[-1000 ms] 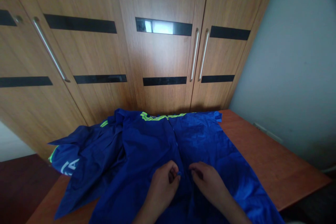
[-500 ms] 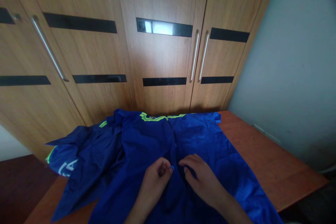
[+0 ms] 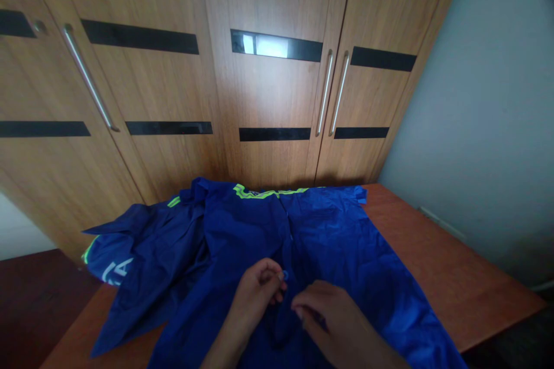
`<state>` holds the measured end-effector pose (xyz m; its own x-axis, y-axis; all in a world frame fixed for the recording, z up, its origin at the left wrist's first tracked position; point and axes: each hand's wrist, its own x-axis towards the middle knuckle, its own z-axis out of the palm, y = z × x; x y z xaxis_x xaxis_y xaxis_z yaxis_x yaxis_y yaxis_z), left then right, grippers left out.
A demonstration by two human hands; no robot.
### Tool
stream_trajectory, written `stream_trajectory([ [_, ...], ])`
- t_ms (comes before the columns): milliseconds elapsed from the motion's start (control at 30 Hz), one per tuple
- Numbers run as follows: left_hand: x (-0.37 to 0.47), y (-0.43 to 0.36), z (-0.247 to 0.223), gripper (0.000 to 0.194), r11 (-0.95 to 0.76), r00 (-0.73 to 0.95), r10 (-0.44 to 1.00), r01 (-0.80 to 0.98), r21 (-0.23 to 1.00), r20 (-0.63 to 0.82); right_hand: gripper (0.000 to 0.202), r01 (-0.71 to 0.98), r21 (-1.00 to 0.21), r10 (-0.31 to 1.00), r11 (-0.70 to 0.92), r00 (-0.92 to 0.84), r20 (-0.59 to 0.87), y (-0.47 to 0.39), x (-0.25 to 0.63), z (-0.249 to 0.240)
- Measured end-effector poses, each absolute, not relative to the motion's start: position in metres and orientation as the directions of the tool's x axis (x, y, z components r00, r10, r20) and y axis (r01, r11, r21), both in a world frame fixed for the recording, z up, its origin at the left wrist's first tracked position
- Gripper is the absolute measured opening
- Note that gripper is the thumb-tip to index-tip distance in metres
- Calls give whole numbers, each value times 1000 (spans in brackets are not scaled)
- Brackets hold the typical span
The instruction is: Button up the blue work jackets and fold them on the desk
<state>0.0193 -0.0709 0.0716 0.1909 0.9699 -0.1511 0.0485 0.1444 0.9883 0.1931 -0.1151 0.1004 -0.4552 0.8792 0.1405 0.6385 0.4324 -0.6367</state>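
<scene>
A dark blue garment [image 3: 337, 242] with a yellow-green trimmed collar lies spread over a reddish-brown table [image 3: 450, 268]. Near its front opening, the thumb and fingers of my left hand [image 3: 259, 288] are pinched at a small light blue round piece [image 3: 285, 274], apparently a button. Just right of it and slightly lower is my right hand [image 3: 326, 317], fingers curled with thumb and fingertips close together over the opening. Whether anything is between those fingertips is too small to tell. The garment's left sleeve area is bunched, with white lettering [image 3: 118, 272] at its end.
Behind the table stands a wooden wardrobe [image 3: 272, 92] with black strips and metal handles [image 3: 325, 92]. A pale wall [image 3: 485, 127] rises on the right. Dark floor [image 3: 34, 294] shows at the lower left.
My right hand has moved down and slightly left, its fingers closer together. My left hand stays by the small round piece. The whole view has shifted slightly.
</scene>
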Motion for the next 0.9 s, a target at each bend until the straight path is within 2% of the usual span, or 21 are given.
stream_trajectory([
  [100, 19, -70, 72, 24, 133, 190, 972, 40, 990, -138, 14, 600, -551, 741, 581, -669, 52, -125, 178, 86],
  [167, 18, -70, 72, 24, 137, 194, 971, 35, 990, -141, 12, 472, -617, 619, 630, -784, 32, -127, 177, 83],
  [200, 18, -70, 71, 24, 140, 196, 970, 34, 990, -143, 12, 416, -668, 599, 617, -799, 56, -127, 179, 85],
  [267, 18, -70, 70, 23, 142, 193, 970, 40, 989, -147, 16, 367, -752, 676, 548, -723, 140, -122, 187, 92],
  [367, 19, -70, 69, 20, 140, 194, 970, 58, 988, -149, 26, 444, -801, 890, 402, -393, 230, -104, 202, 101],
  [433, 20, -70, 69, 18, 138, 194, 970, 61, 988, -148, 22, 499, -801, 942, 331, -231, 245, -87, 205, 97],
  [467, 21, -71, 69, 18, 136, 193, 970, 62, 989, -146, 22, 524, -791, 949, 315, -203, 243, -79, 205, 93],
  [567, 21, -71, 70, 19, 127, 187, 973, 62, 990, -137, 26, 638, -700, 944, 320, -273, 183, -62, 196, 76],
  [667, 20, -72, 70, 20, 122, 204, 970, 57, 991, -132, 16, 826, -501, 963, 259, -264, 62, -60, 184, 65],
  [733, 21, -72, 68, 21, 120, 227, 965, 54, 991, -129, 18, 910, -370, 980, 189, -200, 10, -64, 178, 65],
  [800, 22, -73, 67, 23, 115, 238, 963, 57, 992, -126, 27, 945, -283, 984, 165, -176, -14, -68, 175, 67],
  [900, 23, -74, 65, 22, 115, 227, 966, 62, 991, -126, 31, 959, -225, 982, 170, -185, -44, -72, 176, 70],
])
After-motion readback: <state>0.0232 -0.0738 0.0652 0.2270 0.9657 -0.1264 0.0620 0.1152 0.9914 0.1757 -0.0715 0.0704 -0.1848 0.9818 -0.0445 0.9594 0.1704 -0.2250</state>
